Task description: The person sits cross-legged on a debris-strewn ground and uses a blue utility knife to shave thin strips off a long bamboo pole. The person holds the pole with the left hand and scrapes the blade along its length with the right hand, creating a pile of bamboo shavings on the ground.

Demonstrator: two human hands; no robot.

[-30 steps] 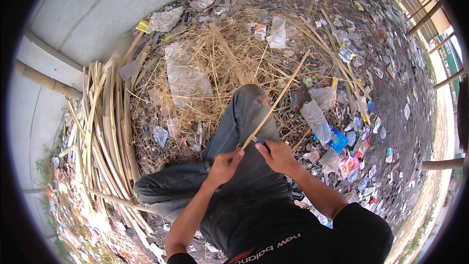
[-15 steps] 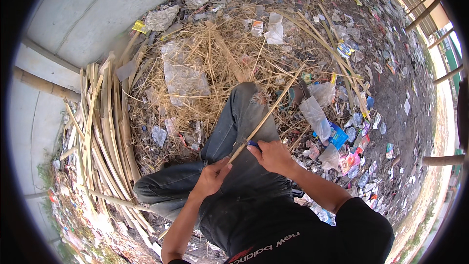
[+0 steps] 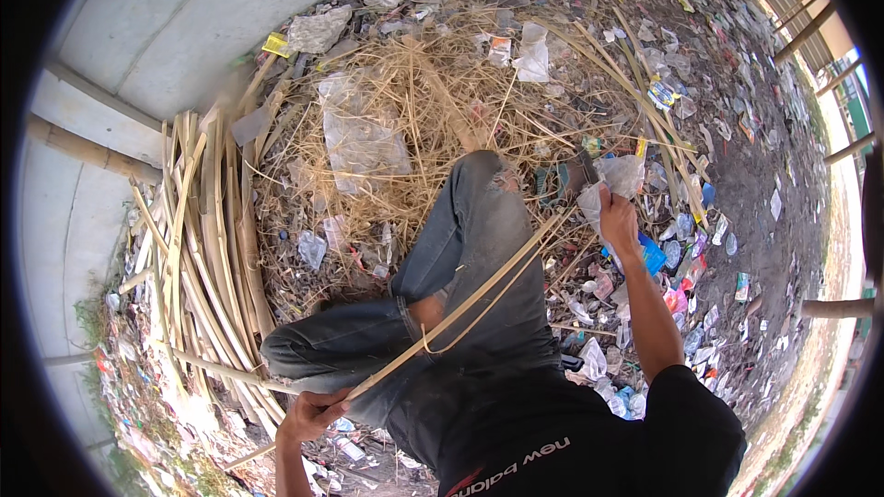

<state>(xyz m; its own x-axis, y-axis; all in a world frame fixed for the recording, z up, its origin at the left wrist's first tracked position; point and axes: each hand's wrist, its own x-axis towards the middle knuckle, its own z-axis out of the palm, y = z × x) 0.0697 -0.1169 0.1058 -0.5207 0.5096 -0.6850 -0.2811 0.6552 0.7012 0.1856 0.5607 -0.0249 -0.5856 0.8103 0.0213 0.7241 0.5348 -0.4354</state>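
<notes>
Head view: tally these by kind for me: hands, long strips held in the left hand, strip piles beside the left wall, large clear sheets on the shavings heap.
Hands: 2
Held long strip: 1
Strip pile: 1
Large clear sheet: 1
Total: 5

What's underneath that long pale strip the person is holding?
The strip, gripped in the person's left hand, crosses over the dark jeans. Whatever cloth lies directly behind it is covered and can't be seen.
</notes>
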